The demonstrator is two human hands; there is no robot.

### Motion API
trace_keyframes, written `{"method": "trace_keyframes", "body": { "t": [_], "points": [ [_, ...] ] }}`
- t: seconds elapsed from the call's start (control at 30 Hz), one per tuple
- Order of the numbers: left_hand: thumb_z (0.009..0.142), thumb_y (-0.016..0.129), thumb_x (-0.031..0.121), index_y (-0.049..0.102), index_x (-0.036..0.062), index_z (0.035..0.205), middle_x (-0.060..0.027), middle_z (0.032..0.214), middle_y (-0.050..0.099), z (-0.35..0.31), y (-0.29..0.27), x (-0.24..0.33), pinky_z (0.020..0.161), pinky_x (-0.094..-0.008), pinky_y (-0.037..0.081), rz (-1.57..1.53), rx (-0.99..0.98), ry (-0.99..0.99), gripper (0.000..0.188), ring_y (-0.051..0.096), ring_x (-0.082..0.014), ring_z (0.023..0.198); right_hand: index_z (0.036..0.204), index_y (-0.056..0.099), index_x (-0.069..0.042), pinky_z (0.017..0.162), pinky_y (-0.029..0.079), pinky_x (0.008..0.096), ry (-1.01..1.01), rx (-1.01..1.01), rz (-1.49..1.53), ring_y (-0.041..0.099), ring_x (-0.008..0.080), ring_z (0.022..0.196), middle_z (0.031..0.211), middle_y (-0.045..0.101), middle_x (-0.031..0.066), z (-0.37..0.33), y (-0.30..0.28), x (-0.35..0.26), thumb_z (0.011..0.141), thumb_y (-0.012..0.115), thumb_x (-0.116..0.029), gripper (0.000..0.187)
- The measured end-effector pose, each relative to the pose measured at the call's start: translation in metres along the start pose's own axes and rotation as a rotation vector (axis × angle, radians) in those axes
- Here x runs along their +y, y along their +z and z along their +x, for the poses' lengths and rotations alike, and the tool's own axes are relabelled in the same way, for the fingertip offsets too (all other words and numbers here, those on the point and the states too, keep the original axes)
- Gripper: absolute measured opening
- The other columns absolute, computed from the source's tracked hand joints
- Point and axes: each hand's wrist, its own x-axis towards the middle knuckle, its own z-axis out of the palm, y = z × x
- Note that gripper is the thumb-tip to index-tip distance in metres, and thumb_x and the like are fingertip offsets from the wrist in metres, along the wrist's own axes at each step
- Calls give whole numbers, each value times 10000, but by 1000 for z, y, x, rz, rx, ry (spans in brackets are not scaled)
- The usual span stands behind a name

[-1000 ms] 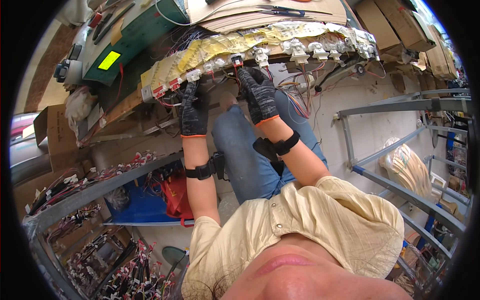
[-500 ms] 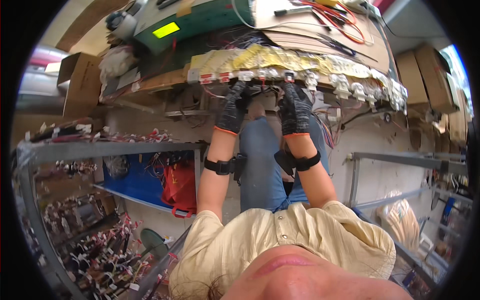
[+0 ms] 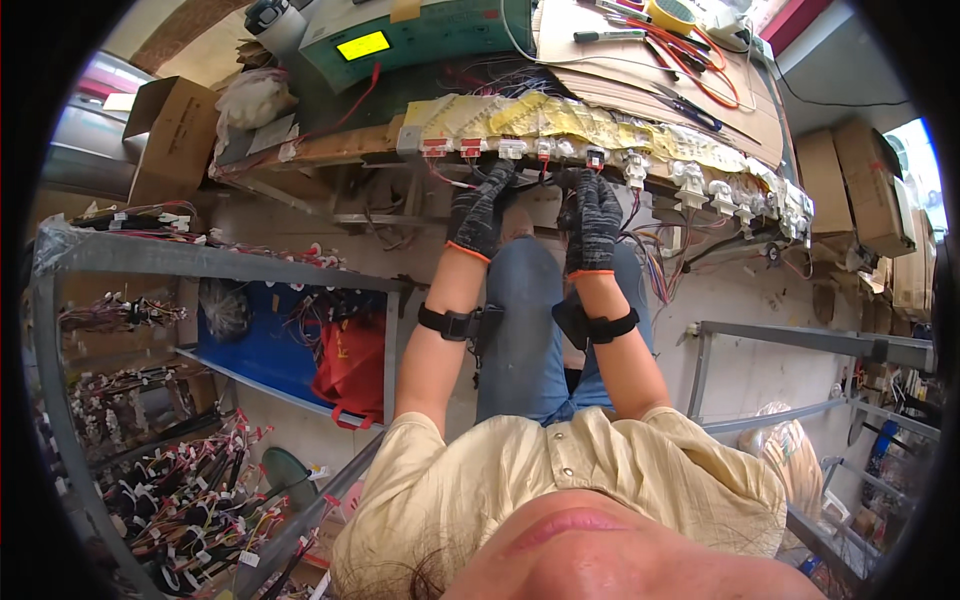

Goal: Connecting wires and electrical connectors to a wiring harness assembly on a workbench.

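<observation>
Both my hands wear dark grey knit gloves with orange cuffs and reach up to the front edge of the workbench. My left hand (image 3: 480, 208) is closed just below a white connector (image 3: 511, 148), its fingertips angled inward. Beneath a red and black connector (image 3: 595, 157), my right hand (image 3: 594, 215) is closed too, fingers bunched together. Dark wires (image 3: 545, 181) show between the two hands. What each glove grips is hidden by the fingers. A row of connector sockets, backed by yellow tape (image 3: 545, 118), runs along the bench edge.
A green test box (image 3: 430, 40) with a lit yellow screen stands on the bench. Cardboard (image 3: 640, 90), scissors (image 3: 690, 108) and orange cords lie to its right. Metal racks (image 3: 220, 262) flank me, the left one hung with wire harnesses. Loose wires (image 3: 655, 265) dangle under the bench.
The view has shifted slightly, so the bench sits a little further right and lower in it. Both hands stay at the same connectors, with the left fingers a bit closer in under the edge.
</observation>
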Motion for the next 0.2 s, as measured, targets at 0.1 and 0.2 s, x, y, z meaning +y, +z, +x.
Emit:
{"method": "trace_keyframes", "body": {
  "t": [0.1,0.2],
  "points": [
    [864,603,110,587,19,1115,-55,973,630,7,-9,-10,762,-276,507,-23,26,141,268,602,-142,852,809,628,-64,423,319,227,77,62,-32,389,47,451,610,509,-32,-3,8,-5,931,499,-204,226],
    [847,626,99,545,12,1175,-66,1040,612,2,-7,-9,784,-277,503,11,79,122,348,597,-149,885,854,626,-58,499,354,190,98,21,37,447,52,542,724,613,-5,-2,3,-1,913,509,-164,168]
  ]
}}
